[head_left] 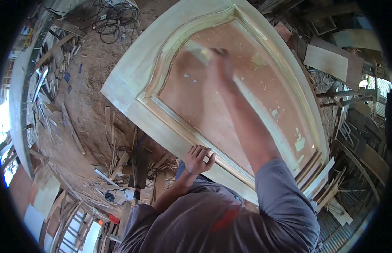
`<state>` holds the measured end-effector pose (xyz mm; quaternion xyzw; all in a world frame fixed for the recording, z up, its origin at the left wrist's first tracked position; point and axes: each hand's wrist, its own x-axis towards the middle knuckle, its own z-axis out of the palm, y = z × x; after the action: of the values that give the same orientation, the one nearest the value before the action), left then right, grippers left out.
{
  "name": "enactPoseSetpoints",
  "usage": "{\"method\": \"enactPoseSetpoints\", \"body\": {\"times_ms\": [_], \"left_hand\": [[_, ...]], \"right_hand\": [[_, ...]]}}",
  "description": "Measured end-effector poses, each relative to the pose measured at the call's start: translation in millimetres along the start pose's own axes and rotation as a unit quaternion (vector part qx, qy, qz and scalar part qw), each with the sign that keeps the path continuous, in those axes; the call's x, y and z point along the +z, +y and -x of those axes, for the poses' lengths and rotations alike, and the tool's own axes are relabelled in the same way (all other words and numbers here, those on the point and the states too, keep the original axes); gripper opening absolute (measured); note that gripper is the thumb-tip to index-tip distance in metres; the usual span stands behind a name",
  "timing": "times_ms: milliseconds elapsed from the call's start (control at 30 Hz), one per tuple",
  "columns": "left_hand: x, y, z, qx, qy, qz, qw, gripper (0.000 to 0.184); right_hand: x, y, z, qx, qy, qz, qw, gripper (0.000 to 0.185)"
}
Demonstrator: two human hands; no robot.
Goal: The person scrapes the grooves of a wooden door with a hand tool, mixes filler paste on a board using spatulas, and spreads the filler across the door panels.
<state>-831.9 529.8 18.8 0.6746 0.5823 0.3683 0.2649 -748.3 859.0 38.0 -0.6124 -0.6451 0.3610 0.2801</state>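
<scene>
A large wooden panel with a curved top lies before me. A raised moulding runs around its brown inner field, and its outer frame is pale. My left hand rests on the near frame, fingers lying over the moulding and thumb apart. My right hand reaches far across the inner field, near the upper moulding, and is smeared by motion. A small yellowish patch shows beside its fingers; I cannot tell whether it is held. Pale filler-like patches mark the field's right side.
Tangled black cables lie on the dirt floor at upper left. Wood scraps litter the ground left of the panel. At right are a pale board and more offcuts. A long curved pale piece stands at far left.
</scene>
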Motion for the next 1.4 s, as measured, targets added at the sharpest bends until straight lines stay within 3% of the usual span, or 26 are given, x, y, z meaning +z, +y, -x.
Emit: {"method": "enactPoseSetpoints", "body": {"times_ms": [33,100,167,233,367,433,500,600,733,900,933,967,1067,1133,1167,1233,1333,1400], "left_hand": [[-0.2,0.1,-0.7,0.005,0.004,-0.002,1.0,0.022],[0.4,-1.5,0.0,0.001,0.005,0.007,1.0,0.024],[0.0,-1.8,-1.3,0.004,0.004,0.003,1.0,0.024],[-1.4,-1.4,3.2,0.0,0.002,0.003,1.0,0.025],[2.9,-4.9,6.4,0.001,0.006,0.011,1.0,0.026],[1.9,-7.4,3.2,0.009,0.008,0.009,1.0,0.026],[1.0,-4.8,4.3,0.01,0.005,0.008,1.0,0.027],[1.5,-3.6,4.1,0.011,0.001,0.005,1.0,0.027],[0.7,-0.4,5.4,0.003,-0.006,0.003,1.0,0.025],[3.3,-0.2,6.9,0.0,-0.005,0.027,1.0,0.024],[3.6,0.2,4.8,0.009,-0.004,0.017,1.0,0.023],[3.2,-0.1,4.3,0.017,-0.005,0.006,1.0,0.023],[4.6,0.6,10.0,0.03,-0.013,-0.024,0.999,0.021],[11.3,0.1,9.8,0.054,-0.002,-0.047,0.997,0.021],[10.9,2.7,8.6,0.057,-0.006,-0.051,0.997,0.02],[14.3,2.1,11.2,0.061,-0.01,-0.065,0.996,0.021],[19.9,-7.4,18.2,0.056,-0.019,-0.069,0.996,0.023],[23.3,-6.1,21.6,0.044,-0.021,-0.064,0.997,0.023]], "right_hand": [[21.9,-22.7,0.2,0.105,-0.012,-0.092,0.99,0.029],[54.0,-41.1,59.0,0.07,-0.22,-0.054,0.971,0.022],[70.9,-30.9,87.9,-0.116,-0.343,0.089,0.928,0.019],[69.7,-44.0,97.5,-0.111,-0.316,0.138,0.932,0.02],[43.6,-51.1,10.5,0.115,-0.147,0.006,0.982,0.02],[44.4,-49.6,10.2,0.05,-0.206,0.027,0.977,0.021],[59.0,-39.5,49.0,-0.183,-0.405,0.137,0.885,0.023],[80.8,-38.0,58.6,-0.364,-0.222,0.185,0.885,0.021],[52.3,-1.2,117.4,-0.34,-0.247,0.258,0.87,0.032],[-122.4,76.7,287.1,-0.227,-0.42,0.377,0.794,0.027],[-147.3,88.3,303.9,-0.047,-0.538,0.387,0.748,0.029],[-161.6,95.2,314.2,0.135,-0.63,0.375,0.666,0.032],[-158.9,50.3,295.3,0.029,-0.398,0.32,0.859,0.04],[-106.3,63.1,264.0,-0.199,-0.168,0.267,0.928,0.045],[-89.5,33.4,237.6,-0.192,-0.129,0.146,0.962,0.034],[-48.4,54.6,226.4,-0.208,-0.161,0.178,0.948,0.023],[-75.0,96.7,295.6,-0.216,-0.113,0.269,0.932,0.015],[-152.6,136.3,367.8,-0.14,-0.246,0.312,0.907,0.017]]}}
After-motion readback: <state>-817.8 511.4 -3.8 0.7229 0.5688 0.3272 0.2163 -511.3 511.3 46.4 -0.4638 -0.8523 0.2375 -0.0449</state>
